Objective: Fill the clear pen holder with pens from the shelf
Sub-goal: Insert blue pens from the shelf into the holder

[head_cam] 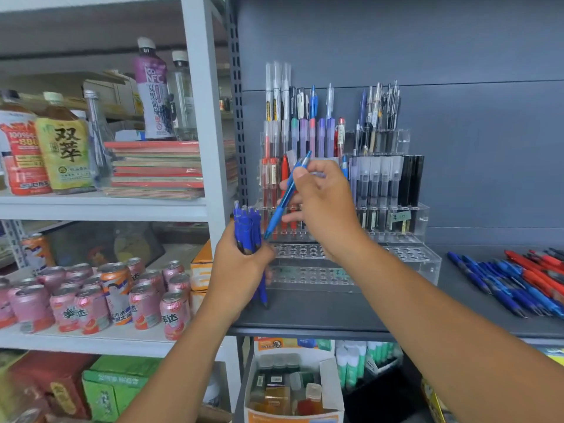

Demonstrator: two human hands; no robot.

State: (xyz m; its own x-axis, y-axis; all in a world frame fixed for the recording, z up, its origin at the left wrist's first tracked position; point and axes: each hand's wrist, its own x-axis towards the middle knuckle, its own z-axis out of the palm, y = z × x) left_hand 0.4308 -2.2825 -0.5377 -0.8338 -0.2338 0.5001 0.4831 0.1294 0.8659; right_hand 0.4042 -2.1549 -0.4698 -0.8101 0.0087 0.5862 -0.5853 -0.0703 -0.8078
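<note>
The right hand [323, 206] is pinching one blue pen [285, 199] between thumb and fingertips, closed on its upper barrel, and is tilting it so the tip is pointing down and left toward the holder [421, 261]. The left hand [241, 270] is wrapping its fingers tightly round a bundle [247, 227] of blue pens, holding them upright over the shelf's [335, 315] left front corner, just before the holder's left end. The holder, clear and stepped in tiers, is standing at the back of the shelf near its left edge. Its upper tiers are carrying pens, while the two front rows of holes are showing mostly vacant. Loose pens [518, 282], blue and red, are lying by the shelf's right edge, well apart from both hands.

The step in hand looks like slotting a single pen — the rest are waiting in the left hand. The next move is calling for righting the pen, lining its tip over a free hole, and lowering it straight — whether the tip is touching the holder yet, I cannot tell.
</note>
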